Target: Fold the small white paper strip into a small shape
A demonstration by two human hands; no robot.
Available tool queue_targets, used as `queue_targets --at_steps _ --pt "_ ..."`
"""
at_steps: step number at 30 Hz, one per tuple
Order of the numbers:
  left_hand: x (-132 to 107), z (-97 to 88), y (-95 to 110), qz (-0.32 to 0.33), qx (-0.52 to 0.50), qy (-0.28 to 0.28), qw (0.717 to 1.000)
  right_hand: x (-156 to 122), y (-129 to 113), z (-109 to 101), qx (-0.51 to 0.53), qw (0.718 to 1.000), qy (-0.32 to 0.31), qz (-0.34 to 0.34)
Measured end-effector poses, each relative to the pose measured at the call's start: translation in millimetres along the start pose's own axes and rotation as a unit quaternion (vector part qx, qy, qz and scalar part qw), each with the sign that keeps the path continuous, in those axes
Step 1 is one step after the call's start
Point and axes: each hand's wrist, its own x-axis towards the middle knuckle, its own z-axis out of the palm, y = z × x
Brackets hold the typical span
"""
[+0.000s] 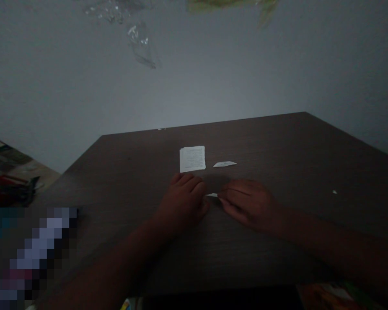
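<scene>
Between my two hands, low over the dark tabletop, a small strip of folded white paper [212, 195] shows only in part. The fingers of my left hand [188, 196] are curled closed at its left end. From the other side my right hand [247, 200] pinches the right end, thumb below and fingers above. Just beyond my left hand lies a stack of square printed paper sheets [193, 158]. To the right of that stack rests a folded piece of paper [225, 164], pointed at its ends. My fingers cover most of the held paper.
The dark wooden table [278, 146] reaches back to a pale wall [194, 86]. A tiny white scrap [334, 192] lies on the right side. At the left edge is a blurred-out, pixelated object [40, 245]. Red and black items [9, 189] stand beyond the table's left side.
</scene>
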Motion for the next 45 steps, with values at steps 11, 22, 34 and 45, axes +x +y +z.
queue_targets --at_steps 11,22,34,45 --pt "-4 -4.7 -6 0.031 -0.024 0.069 0.997 5 1 2 -0.048 0.998 0.045 -0.015" --pt "-3 3.7 16 0.022 -0.044 0.026 0.998 6 -4 9 -0.035 0.998 0.04 -0.042" --pt "-3 5.4 -18 -0.026 0.04 0.031 0.998 1 9 -5 -0.023 0.998 0.051 -0.011" --pt "-5 -3.4 -4 0.016 -0.047 0.064 0.997 1 16 -1 -0.015 0.998 0.056 -0.019"
